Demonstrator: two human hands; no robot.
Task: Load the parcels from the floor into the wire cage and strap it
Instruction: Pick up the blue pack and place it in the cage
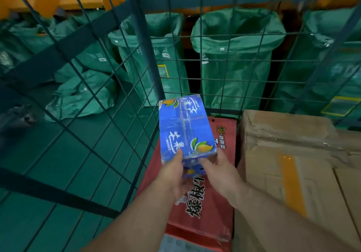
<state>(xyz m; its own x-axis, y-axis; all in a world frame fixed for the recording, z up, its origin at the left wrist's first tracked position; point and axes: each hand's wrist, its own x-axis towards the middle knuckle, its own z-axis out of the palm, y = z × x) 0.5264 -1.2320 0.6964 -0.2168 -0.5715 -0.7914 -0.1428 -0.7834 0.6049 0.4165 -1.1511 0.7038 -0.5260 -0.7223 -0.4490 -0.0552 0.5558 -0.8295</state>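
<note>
I see both forearms stretched forward into the wire cage (141, 37). Left hand (172, 175) grips the near end of the blue mango carton (185, 128), thumb on its top face. Right hand (220, 171) grips the same end, thumb on the end face. The carton sits above the red box (197, 203), left of the brown cardboard box (283, 154), by the corner post. Green sacks (234, 56) stand beyond the mesh.
</note>
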